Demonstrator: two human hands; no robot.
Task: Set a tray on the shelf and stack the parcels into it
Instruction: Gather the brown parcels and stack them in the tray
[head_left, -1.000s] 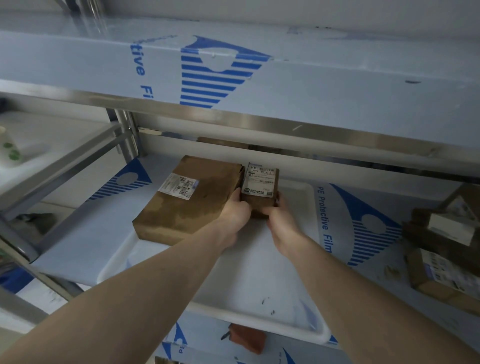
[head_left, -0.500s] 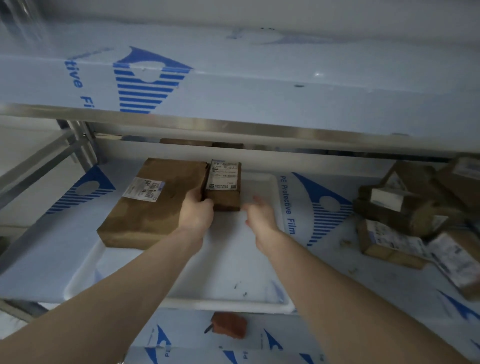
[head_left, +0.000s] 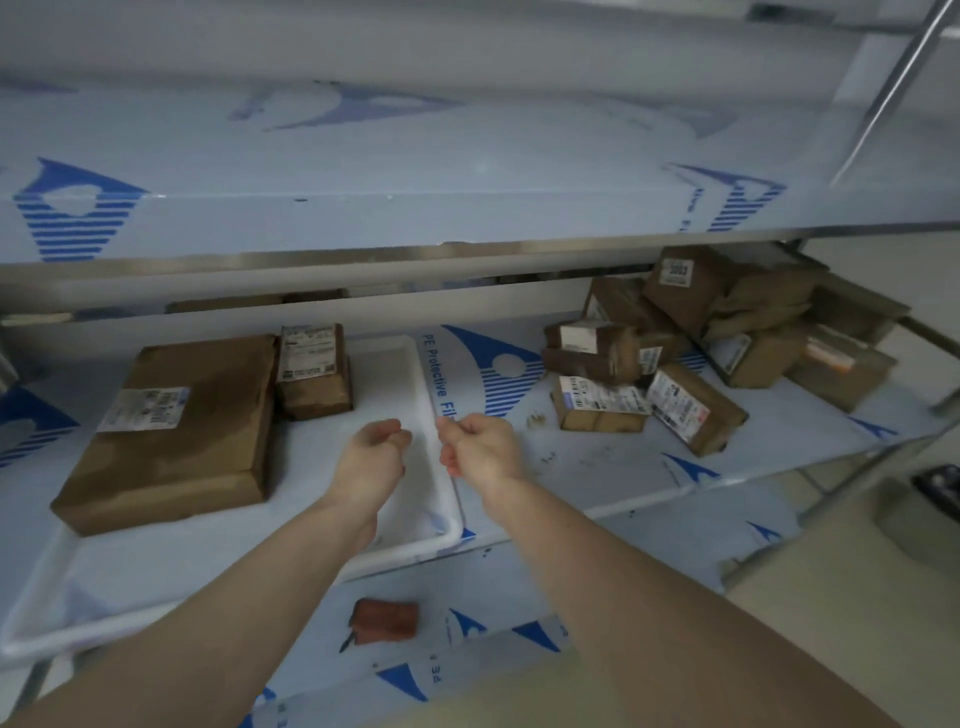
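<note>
Standing on the shelf (head_left: 597, 467), the white tray (head_left: 410, 551) holds one large parcel (head_left: 171, 431) and one small parcel (head_left: 314, 371) side by side, the parcel heap (head_left: 711, 343) right of it awaits stacking, left hand (head_left: 371, 457) and right hand (head_left: 480, 449) loosely curled, holding nothing

Both bare forearms reach forward, side by side. The left grip (head_left: 375, 451) and right grip (head_left: 482, 446) hang with fingers loosely curled, seemingly empty, knuckles nearly touching.
</note>
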